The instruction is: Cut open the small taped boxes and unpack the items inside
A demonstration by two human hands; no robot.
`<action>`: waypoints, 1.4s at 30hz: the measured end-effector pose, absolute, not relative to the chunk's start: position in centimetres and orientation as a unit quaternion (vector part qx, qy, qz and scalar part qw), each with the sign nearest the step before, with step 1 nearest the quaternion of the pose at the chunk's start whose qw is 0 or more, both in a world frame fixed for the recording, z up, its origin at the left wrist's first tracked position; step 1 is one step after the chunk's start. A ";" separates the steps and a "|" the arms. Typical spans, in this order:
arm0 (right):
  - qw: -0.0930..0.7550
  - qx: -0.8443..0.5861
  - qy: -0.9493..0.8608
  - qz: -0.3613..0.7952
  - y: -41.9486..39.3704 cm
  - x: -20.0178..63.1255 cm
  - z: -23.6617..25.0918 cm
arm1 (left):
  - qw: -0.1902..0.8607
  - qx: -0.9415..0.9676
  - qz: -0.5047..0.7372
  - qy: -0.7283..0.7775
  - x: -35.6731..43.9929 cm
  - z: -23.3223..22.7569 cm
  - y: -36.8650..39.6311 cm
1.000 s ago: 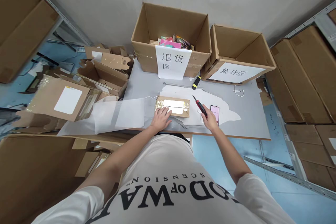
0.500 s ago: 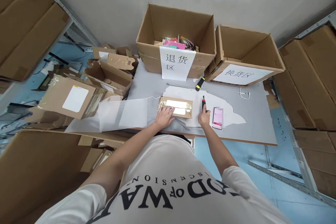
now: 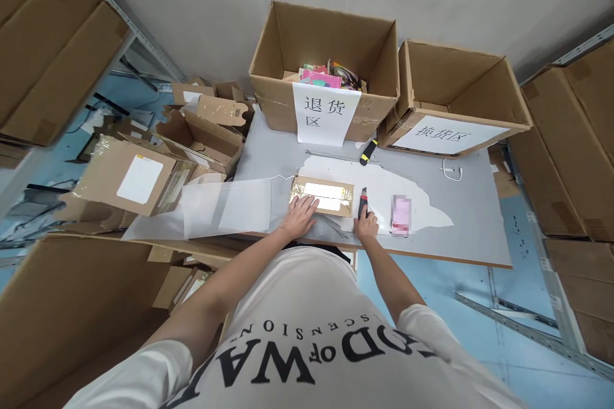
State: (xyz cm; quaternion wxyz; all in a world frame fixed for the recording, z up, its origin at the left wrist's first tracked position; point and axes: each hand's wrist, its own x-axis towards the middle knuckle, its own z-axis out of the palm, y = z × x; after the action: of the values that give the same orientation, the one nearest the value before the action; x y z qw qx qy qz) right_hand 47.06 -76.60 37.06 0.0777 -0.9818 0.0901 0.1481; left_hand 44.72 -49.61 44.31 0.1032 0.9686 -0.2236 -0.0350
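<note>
A flat taped cardboard parcel [image 3: 330,190] with a white label lies on the grey table [image 3: 470,217] in front of me. My left hand [image 3: 298,217] rests flat on its near left corner. My right hand [image 3: 366,227] grips a red and black utility knife [image 3: 362,202], whose tip points at the parcel's right end. A pink phone [image 3: 401,215] lies just right of my right hand.
Two open cardboard boxes stand at the back, one with a paper sign [image 3: 327,114] and colourful items, the other [image 3: 451,102] empty. A yellow and black cutter [image 3: 368,151] lies between them. Flattened cartons [image 3: 144,172] pile up left; stacked boxes fill both side shelves.
My right hand has drawn the knife leftward from beside the phone to the parcel's right end. My left hand has stayed on the parcel.
</note>
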 end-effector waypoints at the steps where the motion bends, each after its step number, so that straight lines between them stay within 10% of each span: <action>1: 0.099 -0.985 0.089 0.114 -76.7 47.5 37.7 | 0.100 0.967 -0.036 -0.230 44.6 44.3 -49.5; 6: 0.188 -0.979 -0.054 -0.053 -75.6 51.5 43.0 | 0.096 0.966 -0.044 -0.234 43.7 43.9 -49.3; 13: 0.026 -0.922 -0.376 0.087 -70.6 54.9 47.1 | 0.108 0.963 -0.058 -0.238 43.7 43.6 -49.2; 21: -0.066 -0.908 -0.392 0.132 -69.2 55.6 47.7 | 0.121 0.962 -0.070 -0.234 43.8 43.7 -49.3; 42: 0.105 -0.946 -0.195 0.238 -69.9 63.8 47.1 | 0.107 0.960 -0.080 -0.247 43.4 43.6 -48.8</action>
State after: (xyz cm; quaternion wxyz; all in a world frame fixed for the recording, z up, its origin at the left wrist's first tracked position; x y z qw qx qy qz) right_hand 63.79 -69.87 47.11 0.1053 -0.9456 -0.1952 0.2380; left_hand 43.44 -48.84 43.65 0.1068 0.9598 -0.2468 -0.0800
